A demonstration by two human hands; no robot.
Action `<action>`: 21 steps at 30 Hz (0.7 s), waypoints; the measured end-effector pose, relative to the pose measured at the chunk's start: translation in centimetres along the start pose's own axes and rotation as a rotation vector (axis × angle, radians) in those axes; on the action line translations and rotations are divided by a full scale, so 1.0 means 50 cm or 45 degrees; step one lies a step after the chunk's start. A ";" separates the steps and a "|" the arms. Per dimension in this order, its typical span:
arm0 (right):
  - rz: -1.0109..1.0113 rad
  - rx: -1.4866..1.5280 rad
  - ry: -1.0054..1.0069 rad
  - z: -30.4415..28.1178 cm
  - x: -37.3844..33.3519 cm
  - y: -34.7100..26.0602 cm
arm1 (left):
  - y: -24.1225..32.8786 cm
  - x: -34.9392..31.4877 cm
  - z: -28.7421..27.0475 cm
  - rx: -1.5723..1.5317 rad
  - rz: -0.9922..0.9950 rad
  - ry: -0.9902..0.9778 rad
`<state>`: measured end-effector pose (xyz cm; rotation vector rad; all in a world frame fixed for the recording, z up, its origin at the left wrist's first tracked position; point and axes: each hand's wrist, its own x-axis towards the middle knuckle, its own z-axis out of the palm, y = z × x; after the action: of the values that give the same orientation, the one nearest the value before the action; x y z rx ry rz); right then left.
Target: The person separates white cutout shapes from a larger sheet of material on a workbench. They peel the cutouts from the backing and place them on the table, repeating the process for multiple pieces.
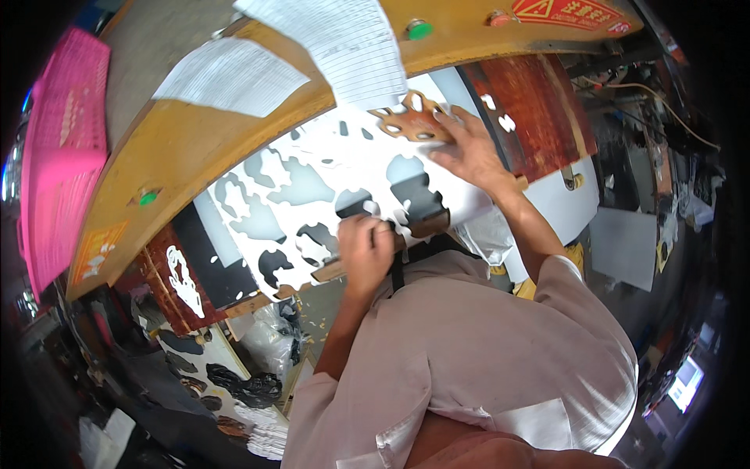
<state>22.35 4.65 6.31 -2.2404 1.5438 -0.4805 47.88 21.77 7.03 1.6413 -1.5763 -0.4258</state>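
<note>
On white sheeting (366, 166), a brown template (412, 123) touches splayed right grip (473, 152); left grip (365, 250) curled; both holds unclear

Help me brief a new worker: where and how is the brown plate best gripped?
Probably by the right end of the brown plate, coming from the right, pinching its rim: it lies on the white sheet, its wavy, pierced outline offers edges, and the right hand is at that end.
</note>
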 end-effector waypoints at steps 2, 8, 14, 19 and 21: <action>-0.174 0.024 -0.086 0.047 0.091 -0.030 | -0.005 0.088 0.061 -0.060 0.227 -0.044; -0.263 -0.070 -0.190 0.070 0.203 -0.058 | -0.084 0.226 0.161 -0.058 0.327 -0.097; 0.152 0.814 -0.617 -0.024 0.307 -0.038 | -0.087 0.232 0.147 -0.050 0.270 -0.100; 0.380 1.152 -0.676 -0.038 0.345 -0.014 | -0.085 0.268 0.123 -0.062 0.159 -0.213; 0.677 1.455 -0.574 -0.035 0.338 -0.007 | -0.063 0.287 0.102 -0.069 0.029 -0.369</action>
<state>27.54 -11.26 9.11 -0.9378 1.0959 -0.4670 48.72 6.29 5.59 1.5721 -1.7751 -0.7148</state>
